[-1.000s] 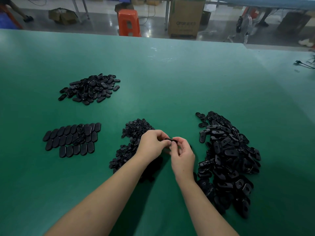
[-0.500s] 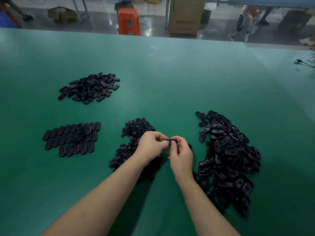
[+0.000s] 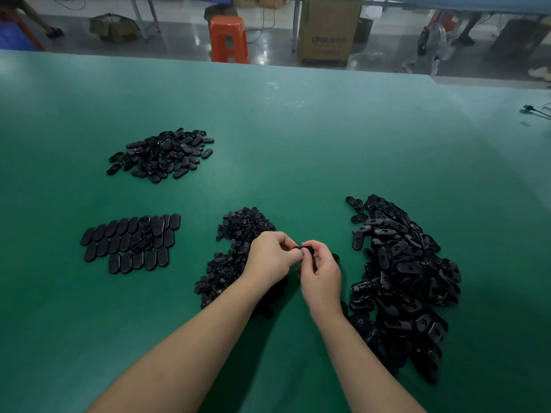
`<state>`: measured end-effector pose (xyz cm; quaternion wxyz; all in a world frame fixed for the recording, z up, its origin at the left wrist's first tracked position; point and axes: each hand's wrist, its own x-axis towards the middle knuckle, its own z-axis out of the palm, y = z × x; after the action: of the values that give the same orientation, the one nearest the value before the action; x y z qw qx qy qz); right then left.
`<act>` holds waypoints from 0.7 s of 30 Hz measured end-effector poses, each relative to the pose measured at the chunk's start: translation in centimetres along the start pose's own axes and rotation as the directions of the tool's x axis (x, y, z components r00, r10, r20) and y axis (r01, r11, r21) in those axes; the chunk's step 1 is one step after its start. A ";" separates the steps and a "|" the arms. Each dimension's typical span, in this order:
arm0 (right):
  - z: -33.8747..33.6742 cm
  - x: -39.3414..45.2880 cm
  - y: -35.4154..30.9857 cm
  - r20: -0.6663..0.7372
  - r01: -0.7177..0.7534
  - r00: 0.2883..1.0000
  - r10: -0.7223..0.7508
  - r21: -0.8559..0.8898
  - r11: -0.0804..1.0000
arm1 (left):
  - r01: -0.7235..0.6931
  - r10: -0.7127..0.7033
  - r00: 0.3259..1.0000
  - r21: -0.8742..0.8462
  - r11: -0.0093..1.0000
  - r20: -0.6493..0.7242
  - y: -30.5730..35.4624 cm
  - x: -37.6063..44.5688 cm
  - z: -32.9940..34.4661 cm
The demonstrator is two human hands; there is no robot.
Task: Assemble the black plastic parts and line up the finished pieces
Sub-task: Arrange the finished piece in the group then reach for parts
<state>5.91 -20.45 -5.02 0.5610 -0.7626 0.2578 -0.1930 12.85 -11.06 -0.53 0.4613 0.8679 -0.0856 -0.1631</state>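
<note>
Above the green table, left hand and right hand meet, both with fingers curled, pinching one small black plastic part between them. Small round pieces lie heaped under the left wrist. Oblong shells are piled at right. Finished pieces sit in rows at left; another loose heap lies beyond them.

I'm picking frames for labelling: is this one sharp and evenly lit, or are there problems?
Head view: wide-angle bending curves the green table's far edge; light falls off toward the corners; the hands are sharp, but the black part they pinch shows little detail.
</note>
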 end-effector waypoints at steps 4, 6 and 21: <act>-0.1 -0.1 -0.4 -0.019 0.020 1.000 -0.020 -0.003 1.000 | -0.039 0.039 0.999 0.004 0.999 0.028 0.0 0.1 0.0; -0.1 -0.1 -0.4 -0.029 0.027 0.999 -0.028 -0.009 1.000 | -0.064 0.063 0.997 0.026 0.998 0.047 0.0 0.2 -0.1; 0.0 -0.4 -1.1 -0.038 0.000 0.999 -0.001 -0.007 1.000 | -0.534 0.543 0.804 0.699 0.476 0.244 0.0 -0.9 -1.3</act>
<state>5.79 -20.02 -3.99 0.5535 -0.7606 0.2689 -0.2068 12.45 -9.80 0.32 0.0966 0.9064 -0.4088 0.0442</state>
